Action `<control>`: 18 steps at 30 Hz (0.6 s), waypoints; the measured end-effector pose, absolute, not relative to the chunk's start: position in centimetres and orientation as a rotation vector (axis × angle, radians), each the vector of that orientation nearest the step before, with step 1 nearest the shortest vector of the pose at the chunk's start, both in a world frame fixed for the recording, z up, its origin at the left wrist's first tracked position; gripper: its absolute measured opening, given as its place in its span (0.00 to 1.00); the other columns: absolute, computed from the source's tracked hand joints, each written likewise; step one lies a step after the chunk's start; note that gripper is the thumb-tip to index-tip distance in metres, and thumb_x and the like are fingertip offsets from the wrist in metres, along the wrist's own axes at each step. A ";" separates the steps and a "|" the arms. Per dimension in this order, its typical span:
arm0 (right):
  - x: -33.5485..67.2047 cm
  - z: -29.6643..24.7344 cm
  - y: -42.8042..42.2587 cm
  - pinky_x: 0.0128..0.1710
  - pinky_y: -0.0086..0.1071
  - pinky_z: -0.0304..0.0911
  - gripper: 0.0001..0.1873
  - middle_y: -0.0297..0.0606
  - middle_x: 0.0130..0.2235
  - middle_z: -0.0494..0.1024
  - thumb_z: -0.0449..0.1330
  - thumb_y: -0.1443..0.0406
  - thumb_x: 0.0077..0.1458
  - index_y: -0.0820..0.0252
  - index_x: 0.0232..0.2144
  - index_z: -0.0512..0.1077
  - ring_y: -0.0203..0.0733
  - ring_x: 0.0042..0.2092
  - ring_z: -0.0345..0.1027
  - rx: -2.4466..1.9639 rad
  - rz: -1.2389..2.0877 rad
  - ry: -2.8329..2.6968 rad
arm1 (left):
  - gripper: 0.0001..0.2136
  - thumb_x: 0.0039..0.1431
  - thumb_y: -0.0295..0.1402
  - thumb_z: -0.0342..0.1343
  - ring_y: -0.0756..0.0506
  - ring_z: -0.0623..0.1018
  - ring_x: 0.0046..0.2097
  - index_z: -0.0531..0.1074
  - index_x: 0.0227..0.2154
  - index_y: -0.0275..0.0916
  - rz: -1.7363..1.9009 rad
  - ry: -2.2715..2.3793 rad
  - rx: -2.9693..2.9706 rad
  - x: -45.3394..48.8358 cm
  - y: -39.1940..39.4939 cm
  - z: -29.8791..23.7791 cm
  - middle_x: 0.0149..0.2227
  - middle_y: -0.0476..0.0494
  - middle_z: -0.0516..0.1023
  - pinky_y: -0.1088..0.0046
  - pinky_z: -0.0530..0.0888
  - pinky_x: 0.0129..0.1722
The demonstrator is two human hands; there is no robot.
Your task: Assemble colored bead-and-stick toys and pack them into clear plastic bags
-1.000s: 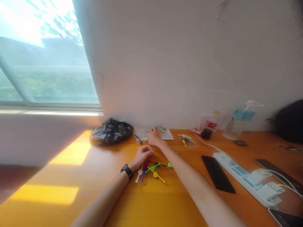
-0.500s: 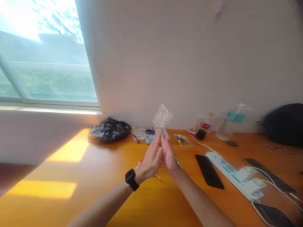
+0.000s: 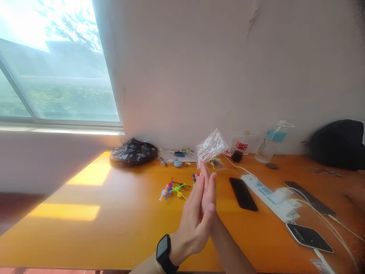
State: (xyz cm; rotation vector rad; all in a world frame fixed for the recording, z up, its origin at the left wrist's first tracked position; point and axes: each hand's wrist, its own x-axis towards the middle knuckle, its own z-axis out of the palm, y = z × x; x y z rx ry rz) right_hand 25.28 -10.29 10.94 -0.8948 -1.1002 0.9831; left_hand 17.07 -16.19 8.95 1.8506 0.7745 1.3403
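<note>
My left hand, with a black watch on its wrist, and my right hand are raised above the orange table, pressed flat palm to palm. A crinkled clear plastic bag sticks up from between their fingertips, pinched there. Below and to the left of the hands, a small pile of coloured plastic sticks with round heads lies on the table, apart from both hands.
Against the wall sit a black plastic bag, small bits on paper, more coloured sticks and a water bottle. Right of the hands lie a black phone, a white power strip with cables, and another phone.
My right hand picked the clear bag up from near the wall. Both hands came together on it, rose and drew back toward me, uncovering the coloured sticks.
</note>
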 end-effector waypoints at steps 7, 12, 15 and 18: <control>25.4 10.5 -13.0 0.76 0.51 0.30 0.40 0.19 0.76 0.45 0.30 0.38 0.67 0.40 0.72 0.56 0.46 0.77 0.29 -0.842 0.980 -1.048 | 0.36 0.70 0.49 0.50 0.35 0.45 0.76 0.42 0.75 0.56 1.283 0.927 1.797 17.0 -21.1 6.1 0.76 0.57 0.41 0.51 0.54 0.75; 23.9 8.9 -15.4 0.76 0.43 0.26 0.34 0.16 0.76 0.43 0.39 0.41 0.70 0.40 0.71 0.57 0.42 0.77 0.28 -0.878 0.972 -0.990 | 0.32 0.72 0.45 0.48 0.34 0.48 0.76 0.47 0.75 0.49 1.333 0.846 1.759 16.5 -21.4 7.3 0.76 0.50 0.45 0.50 0.55 0.74; 24.9 9.4 -15.5 0.75 0.45 0.30 0.35 0.21 0.75 0.48 0.39 0.40 0.69 0.42 0.69 0.63 0.44 0.77 0.32 -0.835 0.973 -0.969 | 0.31 0.70 0.44 0.53 0.32 0.56 0.74 0.54 0.73 0.49 1.374 0.771 1.833 15.6 -22.3 7.5 0.74 0.45 0.54 0.48 0.61 0.71; 27.1 10.1 -15.2 0.74 0.46 0.39 0.36 0.33 0.71 0.62 0.46 0.38 0.66 0.48 0.61 0.74 0.49 0.75 0.43 -0.784 1.033 -1.026 | 0.25 0.69 0.39 0.57 0.32 0.64 0.70 0.66 0.67 0.53 1.302 0.814 1.925 13.8 -22.9 7.5 0.69 0.43 0.67 0.47 0.64 0.69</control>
